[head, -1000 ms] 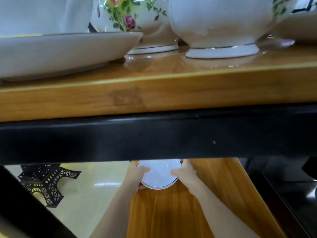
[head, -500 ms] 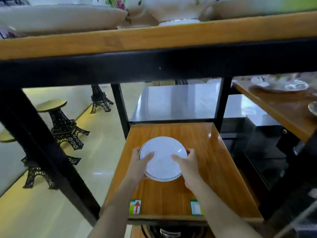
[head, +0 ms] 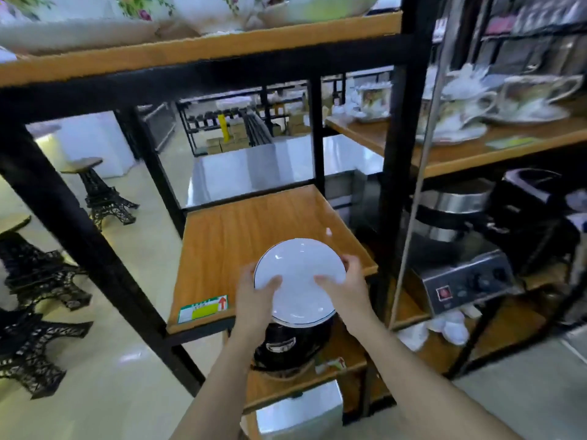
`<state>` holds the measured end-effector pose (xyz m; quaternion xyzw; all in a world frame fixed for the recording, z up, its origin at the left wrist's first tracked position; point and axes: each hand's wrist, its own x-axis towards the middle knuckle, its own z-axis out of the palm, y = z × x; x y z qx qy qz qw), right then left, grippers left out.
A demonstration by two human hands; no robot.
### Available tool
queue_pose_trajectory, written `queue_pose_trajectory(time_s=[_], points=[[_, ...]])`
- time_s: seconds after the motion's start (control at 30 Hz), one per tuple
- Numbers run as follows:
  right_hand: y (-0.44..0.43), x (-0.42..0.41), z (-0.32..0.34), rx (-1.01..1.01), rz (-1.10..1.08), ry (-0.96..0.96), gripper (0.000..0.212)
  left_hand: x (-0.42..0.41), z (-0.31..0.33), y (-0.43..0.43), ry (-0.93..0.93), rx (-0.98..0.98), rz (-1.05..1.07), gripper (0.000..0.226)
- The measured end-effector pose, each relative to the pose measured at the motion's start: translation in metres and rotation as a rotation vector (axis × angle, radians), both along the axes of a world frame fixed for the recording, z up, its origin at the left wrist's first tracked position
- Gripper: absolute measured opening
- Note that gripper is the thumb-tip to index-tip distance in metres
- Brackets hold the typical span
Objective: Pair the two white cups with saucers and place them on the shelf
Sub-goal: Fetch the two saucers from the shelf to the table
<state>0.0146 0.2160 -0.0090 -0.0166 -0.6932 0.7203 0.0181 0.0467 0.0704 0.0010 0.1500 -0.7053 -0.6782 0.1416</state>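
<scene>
A round white saucer with a thin dark rim is held in both hands, tilted toward me, over the front right part of the wooden shelf. My left hand grips its left edge with the thumb on top. My right hand grips its right edge, fingers curled round the rim. The saucer's near edge overhangs the shelf front. No plain white cup is in view.
Black metal posts frame the shelf. A black pot stands on the shelf below. Floral cups and saucers sit on the right shelf, more floral china above. A steel appliance is at right; tower-shaped stools at left.
The saucer has been drawn back toward me and to the right, from the shelf's middle to its front edge. My view has pulled back and lowered, showing more of the shelving.
</scene>
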Motion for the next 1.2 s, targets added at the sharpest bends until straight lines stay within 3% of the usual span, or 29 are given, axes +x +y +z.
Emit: queue_pose_trajectory(time_s=[0.23,0.3,0.37,0.63,0.77,1.0,1.2], points=[[0.086,0.089,-0.006,0.03,-0.24,-0.037,0.047,0.056,0.003,0.082,0.085,-0.081,-0.244,0.033],[0.155,0.14,-0.012,-0.026,-0.466,-0.026,0.044,0.082,0.003,0.155,0.043,-0.135,-0.442,0.032],[0.165,0.151,-0.013,-0.03,-0.451,-0.022,0.041,0.088,-0.001,0.166,0.051,-0.119,-0.466,0.031],[0.346,0.265,-0.025,-0.125,-0.818,-0.06,0.04,0.15,-0.01,0.372,-0.011,-0.163,-0.803,0.037],[0.448,0.327,-0.026,-0.103,-0.948,-0.092,0.039,0.192,-0.02,0.488,-0.036,-0.121,-0.945,0.023],[0.597,0.432,-0.032,0.056,-1.155,-0.152,0.039,0.274,-0.037,0.654,-0.17,-0.031,-1.168,0.025],[0.665,0.497,-0.057,0.086,-1.336,-0.24,0.041,0.322,-0.049,0.748,-0.224,-0.13,-1.346,0.026]])
